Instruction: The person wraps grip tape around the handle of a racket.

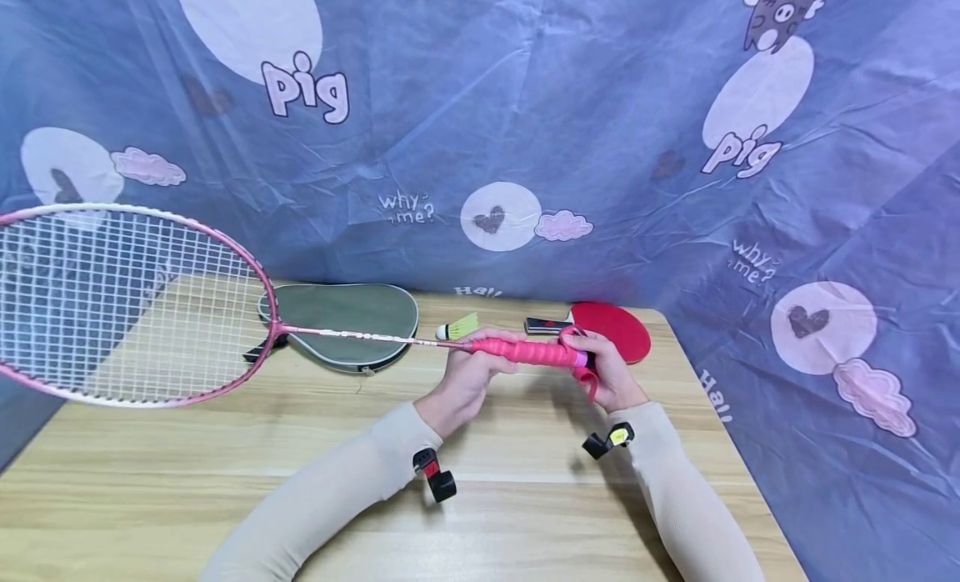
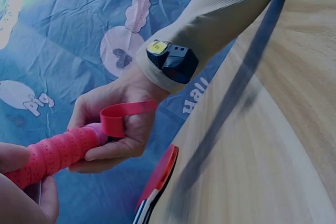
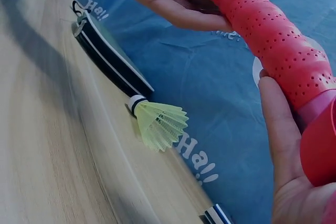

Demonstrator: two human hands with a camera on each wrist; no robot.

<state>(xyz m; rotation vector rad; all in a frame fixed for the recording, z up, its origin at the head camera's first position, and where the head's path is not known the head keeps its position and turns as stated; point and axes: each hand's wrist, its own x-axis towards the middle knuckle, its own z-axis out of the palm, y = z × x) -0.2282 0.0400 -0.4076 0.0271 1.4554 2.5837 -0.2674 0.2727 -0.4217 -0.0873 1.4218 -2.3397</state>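
Note:
A pink and white badminton racket is held level above the table, its strung head to the left. Pink perforated grip tape wraps its handle in overlapping turns. My left hand grips the handle near the shaft, thumb and fingers around it. At the butt end, my right hand holds the handle, fingers beneath it in the left wrist view. A loose loop of pink tape hangs there across the right palm. Between the turns and the loop, a purple band shows.
On the wooden table, a green racket cover lies at the back. Beside it are a yellow shuttlecock and a red table tennis paddle. Blue patterned cloth hangs behind and at the sides.

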